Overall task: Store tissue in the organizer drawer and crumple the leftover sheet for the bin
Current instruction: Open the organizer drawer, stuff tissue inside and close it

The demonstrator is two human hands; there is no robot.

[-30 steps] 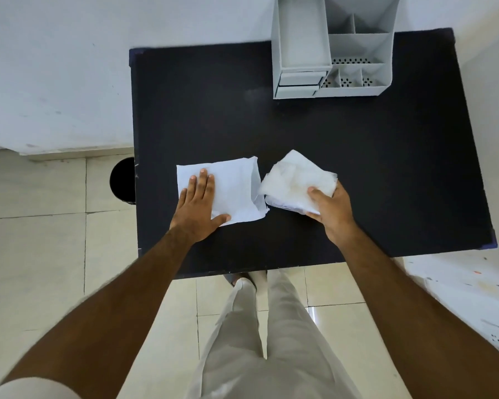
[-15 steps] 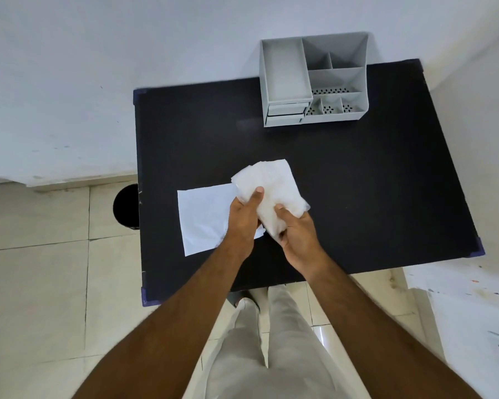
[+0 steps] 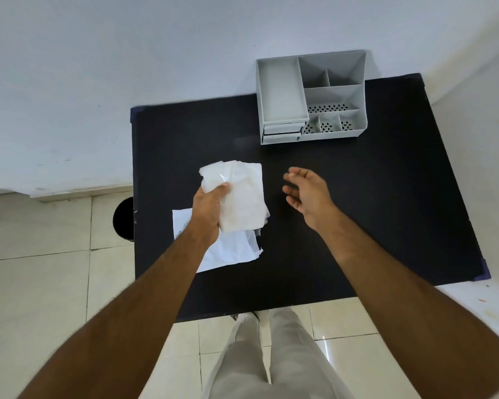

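Left hand [image 3: 209,207]: raised over the surface; grip closed on the tissue, thumb on the near face, fingers hidden behind it
Right hand [image 3: 307,192]: empty, above the bare middle of the surface; grip wide, fingers spread and slightly curled, palm turned toward the left; well apart from the tissue
Tissue [image 3: 239,197]: white, folded or stacked in a thick pad, held by its left edge in the left hand; it hangs above the sheet, its lower part overlapping the sheet in view; whether the two touch cannot be told
Sheet [image 3: 228,251]: thin white sheet lying flat on the surface near its left front; partly covered in view by the left forearm and the tissue; its right edge looks ragged
Organizer [image 3: 311,96]: grey, at the back right of the surface against the wall; open tray on the left, divided compartments on the right, some with perforated floors
Drawers [image 3: 283,133]: two small ones stacked under the tray, both pushed in
Surface [image 3: 372,211]: black, rectangular
Bin [image 3: 124,218]: dark, round, on the tiled floor just left of the surface, partly hidden by its edge
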